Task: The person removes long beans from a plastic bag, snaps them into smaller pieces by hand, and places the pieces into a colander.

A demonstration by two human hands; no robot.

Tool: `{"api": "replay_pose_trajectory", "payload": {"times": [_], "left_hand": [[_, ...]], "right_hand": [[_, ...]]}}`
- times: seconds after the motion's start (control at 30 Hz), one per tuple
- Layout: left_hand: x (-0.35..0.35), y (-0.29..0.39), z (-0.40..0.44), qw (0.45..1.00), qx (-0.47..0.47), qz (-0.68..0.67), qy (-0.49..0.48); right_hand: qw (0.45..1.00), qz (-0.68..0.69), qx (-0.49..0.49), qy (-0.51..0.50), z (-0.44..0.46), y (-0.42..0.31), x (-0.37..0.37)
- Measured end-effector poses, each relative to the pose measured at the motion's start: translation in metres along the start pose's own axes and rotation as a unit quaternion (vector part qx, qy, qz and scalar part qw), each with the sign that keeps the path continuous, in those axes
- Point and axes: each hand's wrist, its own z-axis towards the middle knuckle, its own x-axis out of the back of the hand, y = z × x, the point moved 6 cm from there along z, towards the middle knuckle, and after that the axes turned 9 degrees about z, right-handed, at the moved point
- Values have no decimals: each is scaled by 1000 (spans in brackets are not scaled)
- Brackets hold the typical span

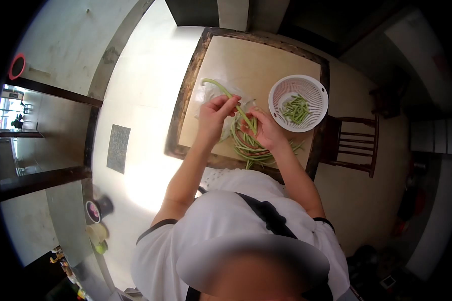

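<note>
A long green bean (pixel 216 84) runs between my two hands, its far end curving up to the left. My left hand (pixel 218 113) pinches it near the middle. Around its lower end, the fingers of my right hand (pixel 265 129) are closed. Below the hands a pile of long green beans (pixel 246 149) lies on the table near its front edge. A white plastic colander (pixel 318 106) stands to the right of my right hand, with short bean pieces (pixel 295 109) in it. Behind my left hand is a clear plastic bag (pixel 207 93), partly hidden by the hand.
The table (pixel 261 55) has a dark wooden rim. A wooden chair (pixel 356 143) stands close to its right side. On the floor at the left lie a grey mat (pixel 118 149) and, farther down, several buckets, among them a dark one (pixel 93 210) by the wall.
</note>
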Motion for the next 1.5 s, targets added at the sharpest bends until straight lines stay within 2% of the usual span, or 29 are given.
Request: {"api": "replay_pose_trajectory", "payload": {"times": [0.03, 0.07, 0.13, 0.17, 0.23, 0.27, 0.33, 0.37, 0.43, 0.47, 0.53, 0.57, 0.63, 0.73, 0.77, 0.83, 0.87, 0.93, 1.0, 1.07, 1.17, 1.23, 1.37, 1.47, 1.5], "left_hand": [[1, -3, 0, 1000, -1, 1, 0], [-1, -7, 0, 1000, 12, 22, -13], [-7, -9, -1, 999, 26, 27, -28], [-9, -8, -1, 999, 26, 26, -28], [-6, -4, -2, 1000, 7, 7, -1], [-4, -4, -1, 1000, 6, 7, 1], [4, -7, 0, 998, 13, 49, 31], [2, -10, -2, 998, 13, 49, 32], [-7, -7, -11, 992, -68, 93, 44], [-8, -13, -11, 992, -65, 104, 43], [-4, -3, -12, 994, -55, 73, 63], [1, 3, -13, 995, -44, 42, 84], [12, 12, -9, 991, -44, 72, 107], [9, -1, 1, 998, 10, 61, 16], [5, 1, -1, 998, 9, 61, 15], [-14, -2, -8, 994, 58, 46, -74], [-8, -14, -4, 990, 59, 116, -49], [-9, -7, -3, 995, 47, 77, -40], [-5, -4, -3, 998, 35, 37, -25], [-2, -12, -4, 993, 86, -66, -54], [1, -14, -7, 980, 101, -140, -96], [2, -14, -9, 978, 101, -157, -91], [4, -8, -12, 960, 127, -246, -47], [13, -14, -9, 974, 95, -207, -23], [11, -11, -11, 973, 95, -207, -22]], "right_hand": [[997, -16, -29, -73, -11, 0, -20], [997, -15, -28, -73, -10, -1, -19], [958, -130, -58, -248, -16, 4, -31], [958, -130, -58, -247, -14, 5, -26], [948, -246, 6, -202, -5, 4, -14], [947, -247, 5, -204, -3, 8, -13], [943, -291, 77, -142, 2, 7, -9], [943, -292, 77, -142, 5, 10, -7], [951, -269, 142, -63, 16, 5, 6], [950, -269, 143, -63, 31, 5, 19], [996, -90, 21, -15, 65, 11, 65], [996, -89, 21, -15, 66, 8, 73], [998, 55, -9, -8, 60, 8, 77], [999, -28, -10, -37, 31, 4, 39], [999, -26, -9, -38, 14, 3, 19], [974, -124, 12, -190, -17, 3, -27], [974, -123, 12, -189, -16, 2, -23], [965, -125, -27, -227, -16, 6, -18], [966, -138, -24, -218, -17, 6, -15], [966, -149, -20, -209, -17, 5, -14], [956, -186, -14, -225, -19, 3, -17], [932, -267, 25, -242, -20, 1, -20], [934, -257, 79, -236, -14, -1, -16], [933, -292, 58, -204, -8, 4, -8], [926, -319, 90, -179, -6, 4, -7]]}}
